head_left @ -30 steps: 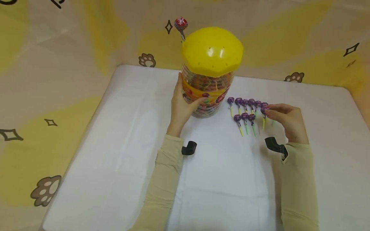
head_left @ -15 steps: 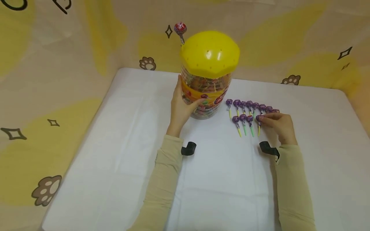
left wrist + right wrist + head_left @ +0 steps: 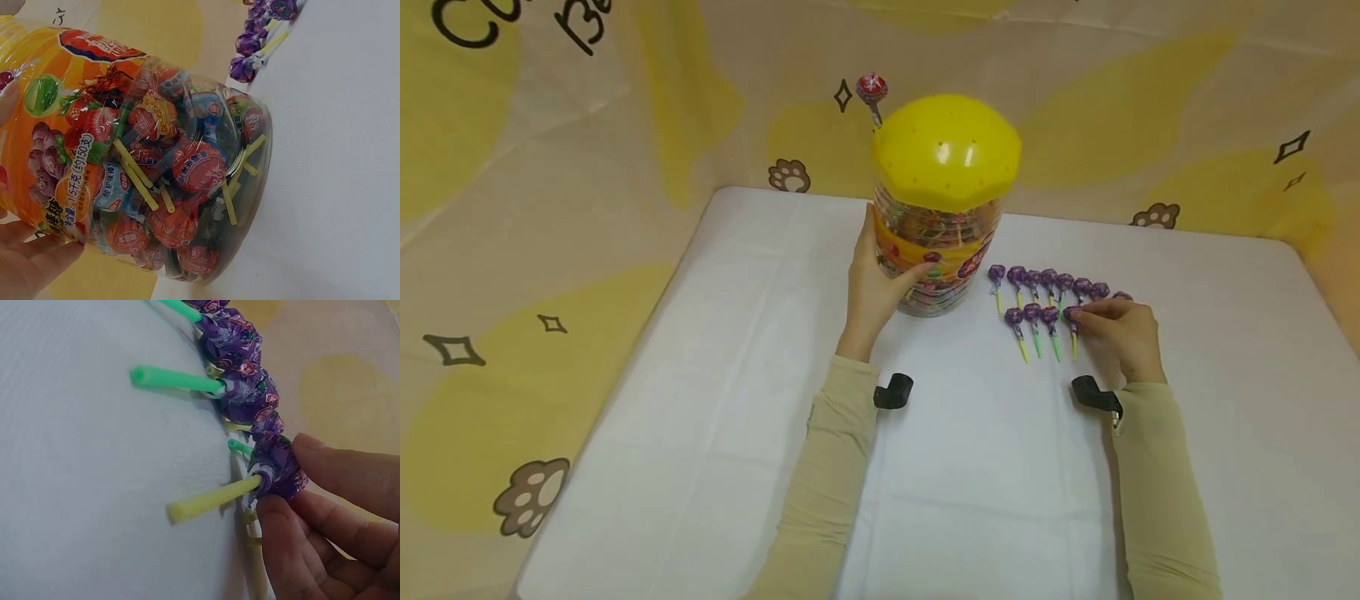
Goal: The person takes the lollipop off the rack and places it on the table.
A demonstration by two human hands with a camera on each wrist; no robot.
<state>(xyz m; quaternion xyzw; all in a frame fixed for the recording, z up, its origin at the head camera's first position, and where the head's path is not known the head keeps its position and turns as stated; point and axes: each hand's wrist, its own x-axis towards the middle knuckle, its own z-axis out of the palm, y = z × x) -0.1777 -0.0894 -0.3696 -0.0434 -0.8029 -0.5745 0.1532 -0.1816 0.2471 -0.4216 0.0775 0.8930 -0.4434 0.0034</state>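
A clear plastic jar (image 3: 936, 296) full of wrapped lollipops stands near the back of the table under a yellow domed lid (image 3: 947, 150). My left hand (image 3: 874, 292) grips its left side, thumb across the orange label (image 3: 69, 125). My right hand (image 3: 1123, 333) pinches the wrapped head of a purple lollipop (image 3: 278, 465) with a yellow stick, at the right end of the front row. Three more purple lollipops (image 3: 1032, 313) lie left of it in that row. Behind them runs a back row of several purple lollipops (image 3: 1048, 279), partly hidden by the right hand.
One red-wrapped lollipop (image 3: 872, 88) sticks up at the lid's left edge. A white cloth (image 3: 970, 500) covers the table. Behind and to the left hangs a yellow and beige patterned backdrop (image 3: 1075, 125). Black wrist mounts (image 3: 1093, 393) jut from the sleeves.
My right hand has brought the purple lollipop left and down to the front row, then stayed nearly still there. The left hand keeps its grip on the jar. The head view has shifted slightly.
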